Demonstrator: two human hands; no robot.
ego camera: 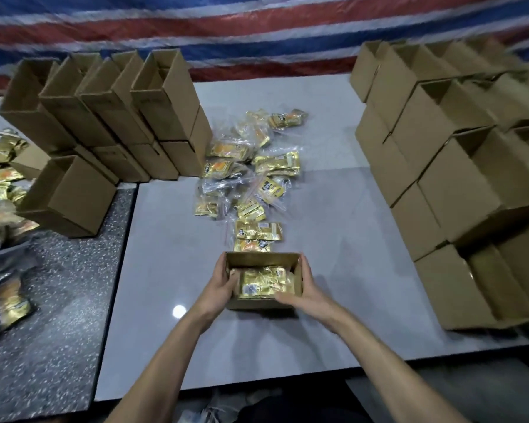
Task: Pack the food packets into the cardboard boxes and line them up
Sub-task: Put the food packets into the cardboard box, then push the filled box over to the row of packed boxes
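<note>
At the table's (333, 209) centre, an open cardboard box (263, 261) is gripped by both hands — the left hand (222, 283) at its nine o'clock wall, fingers curled inside, the right hand (303, 288) at three o'clock. Gold food packets (261, 283) are seen inside it. Loose packets (251, 172) lie at twelve o'clock — box stacks (440, 178) at two and ten.
</note>
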